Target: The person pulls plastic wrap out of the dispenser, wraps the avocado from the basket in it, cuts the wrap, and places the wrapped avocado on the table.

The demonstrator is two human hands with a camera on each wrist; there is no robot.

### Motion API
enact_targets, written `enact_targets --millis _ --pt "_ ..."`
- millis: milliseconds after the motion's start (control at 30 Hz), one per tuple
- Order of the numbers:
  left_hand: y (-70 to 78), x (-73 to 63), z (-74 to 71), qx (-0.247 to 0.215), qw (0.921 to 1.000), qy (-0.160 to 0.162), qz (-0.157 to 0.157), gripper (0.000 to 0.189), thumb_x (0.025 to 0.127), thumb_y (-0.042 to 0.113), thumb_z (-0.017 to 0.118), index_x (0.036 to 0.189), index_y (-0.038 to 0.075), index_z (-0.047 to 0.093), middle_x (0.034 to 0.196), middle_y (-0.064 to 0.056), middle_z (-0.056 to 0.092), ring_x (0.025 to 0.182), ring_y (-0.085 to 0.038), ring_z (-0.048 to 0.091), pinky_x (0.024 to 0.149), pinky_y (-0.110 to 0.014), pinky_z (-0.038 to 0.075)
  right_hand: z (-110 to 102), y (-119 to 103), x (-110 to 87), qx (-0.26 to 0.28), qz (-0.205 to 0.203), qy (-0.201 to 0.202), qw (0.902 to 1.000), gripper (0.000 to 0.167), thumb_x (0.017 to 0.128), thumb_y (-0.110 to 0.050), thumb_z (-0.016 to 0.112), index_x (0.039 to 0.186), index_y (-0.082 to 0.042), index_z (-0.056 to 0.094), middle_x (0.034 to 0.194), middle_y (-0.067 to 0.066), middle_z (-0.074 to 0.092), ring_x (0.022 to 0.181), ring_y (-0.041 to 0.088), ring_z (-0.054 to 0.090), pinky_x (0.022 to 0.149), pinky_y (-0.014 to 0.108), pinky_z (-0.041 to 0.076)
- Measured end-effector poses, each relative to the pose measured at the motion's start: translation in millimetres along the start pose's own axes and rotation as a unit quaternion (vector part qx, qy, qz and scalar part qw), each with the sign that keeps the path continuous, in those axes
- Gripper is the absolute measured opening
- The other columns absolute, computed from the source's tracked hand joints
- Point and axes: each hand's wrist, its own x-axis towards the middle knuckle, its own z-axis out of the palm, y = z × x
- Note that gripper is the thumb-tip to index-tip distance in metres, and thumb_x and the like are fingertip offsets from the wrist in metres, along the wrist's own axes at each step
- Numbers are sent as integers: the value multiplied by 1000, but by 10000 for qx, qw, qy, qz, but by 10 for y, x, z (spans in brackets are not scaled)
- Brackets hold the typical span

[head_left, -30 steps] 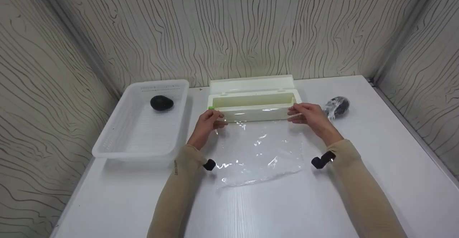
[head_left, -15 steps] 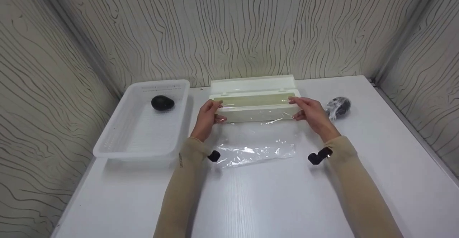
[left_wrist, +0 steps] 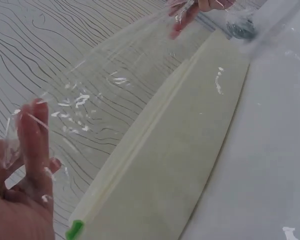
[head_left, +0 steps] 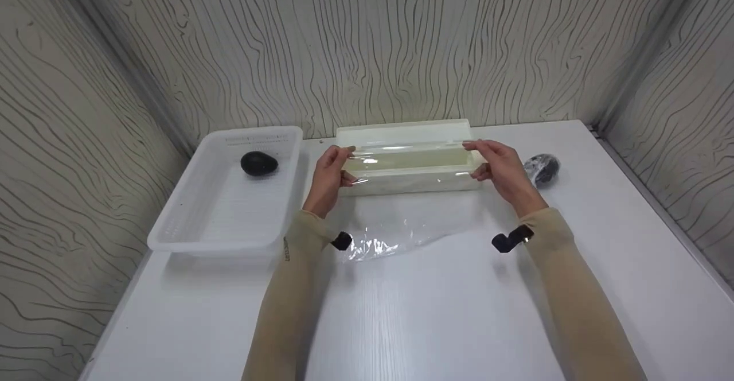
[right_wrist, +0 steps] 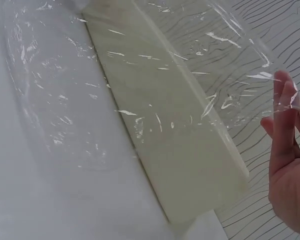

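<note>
Clear plastic wrap (head_left: 375, 244) is stretched between my two hands over a long white wrap dispenser box (head_left: 410, 185), its lid tipped open at the back. At the left end, my left hand (head_left: 328, 181) pinches the film's upper edge between thumb and fingers; in the left wrist view the film (left_wrist: 82, 102) runs from these fingertips to the other hand. My right hand (head_left: 506, 173) pinches the opposite corner, above the box's right end. Loose film hangs down in front of the box and reaches the table. Whether the film is still joined to a roll cannot be seen.
A white plastic basket (head_left: 156, 242) stands at the left with one dark avocado (head_left: 259, 164) in it. To the right of my right hand lies a dark, film-wrapped avocado-like fruit (head_left: 545, 170). Patterned walls (head_left: 401, 42) close off the back and sides of the white table (head_left: 413, 323).
Both hands have risen and moved away from me, carrying the film's upper edge from the box front up over its opening. The film's lower edge has drawn back toward the box.
</note>
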Motion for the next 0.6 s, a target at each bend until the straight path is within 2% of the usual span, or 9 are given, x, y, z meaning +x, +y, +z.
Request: enact_targets --millis 100,233,333,467,600 --pt "47 -53 -2 -55 9999 -63 67 30 103 30 47 108 3 55 130 -10 59 51 -6 52 47 -17 47 0 -46 -48 11 -114 -40 9999 40 101 -30 52 125 1 60 123 3 66 52 7 60 52 18 52" --pt "74 -164 -46 13 10000 -46 -87 28 102 30 50 112 5 58 110 -17 59 51 -5 48 44 -17 41 -23 -35 -87 80 -103 -317 9994 38 101 -31 51 121 0 60 112 3 73 47 8 56 46 19 49" --pt "60 -276 -94 198 9994 -201 -182 32 102 32 50 117 4 58 109 -17 64 48 -7 47 42 -18 41 -66 25 -125 -34 -35 -489 9988 38 101 -32 50 120 0 58 103 5 76 44 7 52 42 19 46" --pt "18 -423 -138 428 9973 -547 -223 34 103 35 48 118 6 56 108 -14 72 43 -8 46 41 -19 40 -112 105 -193 -416 200 -449 9979 40 101 -39 50 118 -5 58 91 2 77 42 5 47 41 18 44" --pt "-16 -554 -157 392 9957 -746 -391 31 103 34 47 115 6 51 101 -19 73 44 -10 50 43 -20 42 -134 159 -266 -511 371 -583 9963 42 99 -41 53 117 -4 58 86 1 76 44 4 47 41 18 44"
